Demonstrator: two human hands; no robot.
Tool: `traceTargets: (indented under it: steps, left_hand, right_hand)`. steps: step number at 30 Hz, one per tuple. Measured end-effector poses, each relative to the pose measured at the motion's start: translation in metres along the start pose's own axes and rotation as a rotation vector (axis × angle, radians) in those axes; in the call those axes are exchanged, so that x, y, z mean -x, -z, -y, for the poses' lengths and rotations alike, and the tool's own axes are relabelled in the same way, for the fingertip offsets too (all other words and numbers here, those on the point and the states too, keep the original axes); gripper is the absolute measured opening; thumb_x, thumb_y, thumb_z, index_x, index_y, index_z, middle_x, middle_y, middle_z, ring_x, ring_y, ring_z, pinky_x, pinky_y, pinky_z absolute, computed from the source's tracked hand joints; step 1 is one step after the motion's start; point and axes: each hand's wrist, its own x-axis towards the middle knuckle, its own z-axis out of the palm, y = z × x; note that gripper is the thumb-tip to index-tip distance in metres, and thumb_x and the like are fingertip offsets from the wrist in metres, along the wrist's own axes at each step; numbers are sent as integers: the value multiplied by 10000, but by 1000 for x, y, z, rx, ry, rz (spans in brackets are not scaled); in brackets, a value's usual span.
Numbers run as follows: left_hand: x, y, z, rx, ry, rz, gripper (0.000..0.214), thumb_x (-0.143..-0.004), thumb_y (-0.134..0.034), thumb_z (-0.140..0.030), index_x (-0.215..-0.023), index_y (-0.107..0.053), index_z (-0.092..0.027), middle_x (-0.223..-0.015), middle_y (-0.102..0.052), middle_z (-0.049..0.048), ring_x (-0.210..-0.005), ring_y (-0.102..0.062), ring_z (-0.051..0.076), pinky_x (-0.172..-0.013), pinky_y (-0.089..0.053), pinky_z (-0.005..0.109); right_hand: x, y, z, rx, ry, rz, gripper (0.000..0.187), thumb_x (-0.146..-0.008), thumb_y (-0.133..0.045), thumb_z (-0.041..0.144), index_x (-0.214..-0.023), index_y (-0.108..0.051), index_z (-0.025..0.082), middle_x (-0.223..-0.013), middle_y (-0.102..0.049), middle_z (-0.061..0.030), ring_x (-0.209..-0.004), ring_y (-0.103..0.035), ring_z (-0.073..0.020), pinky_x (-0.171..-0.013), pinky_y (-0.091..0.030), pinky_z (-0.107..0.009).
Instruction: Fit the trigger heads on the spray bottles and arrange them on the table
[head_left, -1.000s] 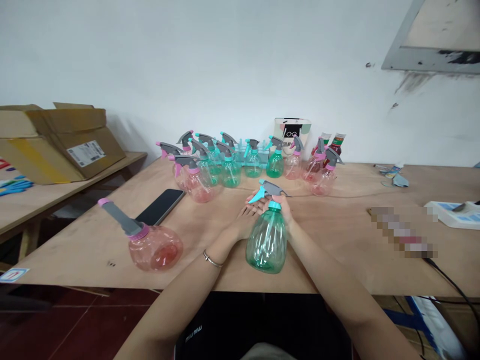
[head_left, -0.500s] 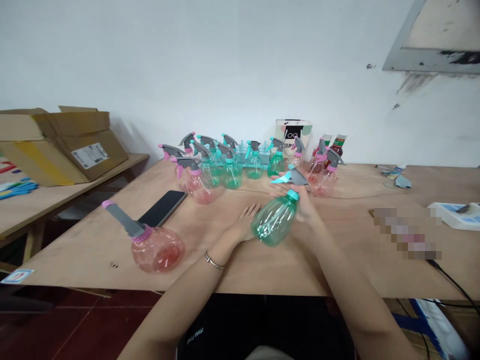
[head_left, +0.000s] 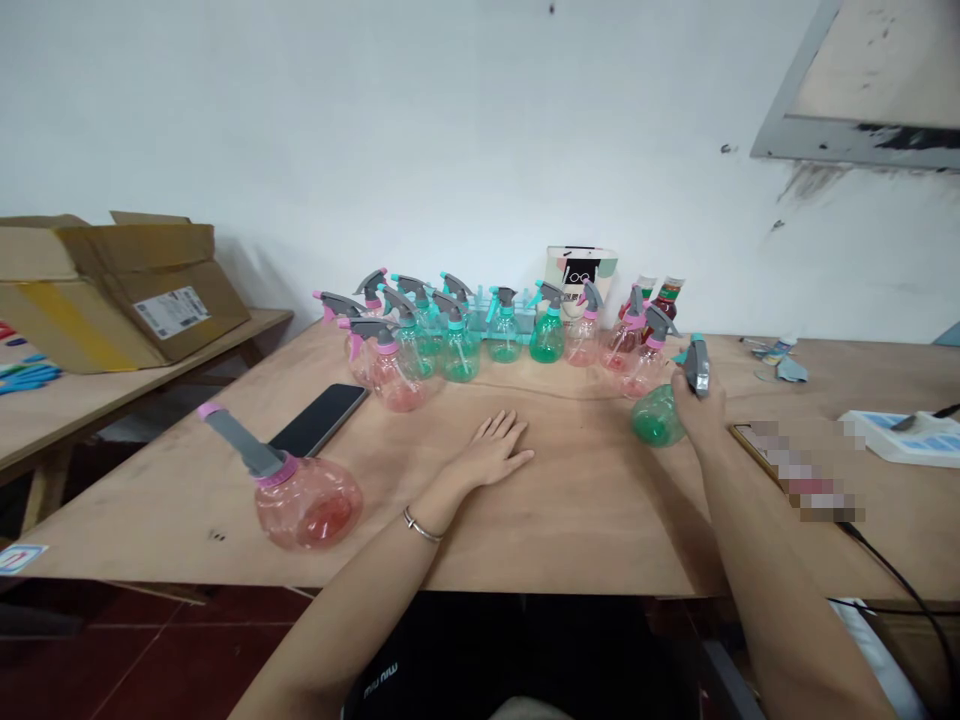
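Observation:
My right hand (head_left: 699, 408) is closed round the neck of a clear green spray bottle (head_left: 657, 416) with a grey and teal trigger head. The bottle sits far out to the right, beside the pink bottles at the end of the row. Flat on the plywood table (head_left: 570, 510), fingers spread, lies my left hand (head_left: 493, 454), holding nothing. A pink spray bottle (head_left: 300, 492) lies on its side near the table's front left corner.
A row of several green and pink spray bottles (head_left: 457, 340) stands at the back. A black phone (head_left: 319, 420) lies left of centre. A cardboard box (head_left: 124, 285) rests on a side bench. A white tray (head_left: 896, 436) and a cable (head_left: 892, 565) are at right.
My right hand carried the green bottle from in front of me up and far to the right, toward the end of the row. My left hand let go and now lies flat.

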Motion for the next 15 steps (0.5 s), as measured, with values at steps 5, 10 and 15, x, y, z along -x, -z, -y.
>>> traceTargets:
  steps: [5,10,15]
  left_hand:
    - [1,1,-1,1,5,5,726,-956,-275,-614,-1514,-272,-148,-1608,-139,129,-1494,-72,273,-1204,-82,426]
    - [2,4,-3,8,7,16,722,-960,-276,-605,-1516,-264,-145,-1609,-123,132,-1495,-63,271,-1202,-86,435]
    - [2,4,-3,-9,10,24,719,-962,-273,-598,-1517,-260,-142,-1611,-117,130,-1494,-60,272,-1204,-84,424]
  right_hand:
    - [4,-6,-15,87,-28,-12,410,-765,-602,467,-1044,-626,169,-911,-658,-83,-828,-623,-225,-837,-501,-421]
    - [12,-11,-38,12,-61,-44,534,-770,-608,526,-1164,-563,170,-1070,-643,-123,-997,-616,-256,-936,-468,-464]
    - [13,-9,-50,-31,-37,-34,673,-769,-591,577,-1300,-441,191,-1284,-552,-139,-1229,-525,-281,-1056,-386,-506]
